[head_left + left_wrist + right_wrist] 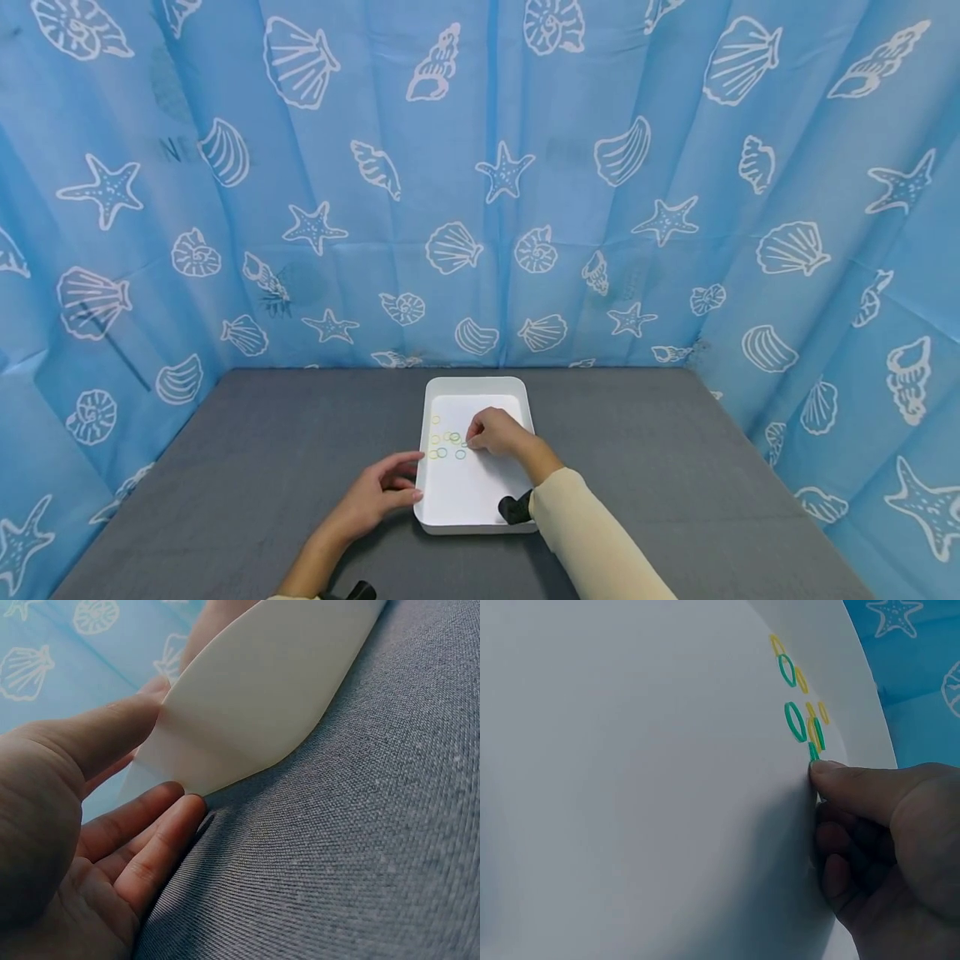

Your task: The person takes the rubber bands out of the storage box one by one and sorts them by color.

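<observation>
A shallow white tray (472,504) lies on the grey cloth. Inside it, toward the left, are several thin yellow rings (436,420) and green rings (461,455), some overlapping. My right hand (498,433) reaches in from the right; its thumb and forefinger pinch a small green ring (814,751) close over the tray floor, and the fingers hide part of that ring. At the tray's left wall is my left hand (375,493), its relaxed fingertips (193,806) touching the outside of the wall.
The grey cloth-covered table (315,442) spreads around the tray. Behind it and along both sides hangs a blue curtain (405,275) with white shells and starfish. A black wrist camera (516,509) sits over the tray's near right corner.
</observation>
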A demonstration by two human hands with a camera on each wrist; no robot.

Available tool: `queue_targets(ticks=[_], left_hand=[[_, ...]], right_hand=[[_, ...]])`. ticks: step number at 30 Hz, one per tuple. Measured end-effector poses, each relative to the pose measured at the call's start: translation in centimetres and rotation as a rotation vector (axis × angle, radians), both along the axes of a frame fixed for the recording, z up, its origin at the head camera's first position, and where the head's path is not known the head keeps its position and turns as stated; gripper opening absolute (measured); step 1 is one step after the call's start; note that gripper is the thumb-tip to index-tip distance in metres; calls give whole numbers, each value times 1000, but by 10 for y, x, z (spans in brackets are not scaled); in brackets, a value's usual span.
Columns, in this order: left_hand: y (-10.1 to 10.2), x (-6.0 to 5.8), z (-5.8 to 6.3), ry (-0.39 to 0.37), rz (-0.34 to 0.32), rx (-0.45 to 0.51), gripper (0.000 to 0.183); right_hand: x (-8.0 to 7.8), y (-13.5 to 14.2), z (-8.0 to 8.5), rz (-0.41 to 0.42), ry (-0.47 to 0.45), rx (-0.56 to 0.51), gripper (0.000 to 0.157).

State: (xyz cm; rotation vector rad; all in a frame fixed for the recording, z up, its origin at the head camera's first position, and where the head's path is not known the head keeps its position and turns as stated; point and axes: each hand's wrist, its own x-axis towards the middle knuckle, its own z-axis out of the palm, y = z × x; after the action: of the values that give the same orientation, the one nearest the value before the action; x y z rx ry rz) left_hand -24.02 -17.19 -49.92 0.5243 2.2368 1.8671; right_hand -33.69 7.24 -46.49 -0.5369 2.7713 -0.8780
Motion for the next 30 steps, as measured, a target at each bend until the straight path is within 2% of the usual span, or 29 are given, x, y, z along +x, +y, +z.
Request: queue_targets(ticks=[14, 30], left_hand=[[-1, -1, -1, -7, -8, -2, 57], [-1, -1, -4, 29, 0, -43, 56]], right_hand=[[2, 7, 9, 4, 19, -16, 14], [-1, 37, 34, -28, 75, -109, 11]])
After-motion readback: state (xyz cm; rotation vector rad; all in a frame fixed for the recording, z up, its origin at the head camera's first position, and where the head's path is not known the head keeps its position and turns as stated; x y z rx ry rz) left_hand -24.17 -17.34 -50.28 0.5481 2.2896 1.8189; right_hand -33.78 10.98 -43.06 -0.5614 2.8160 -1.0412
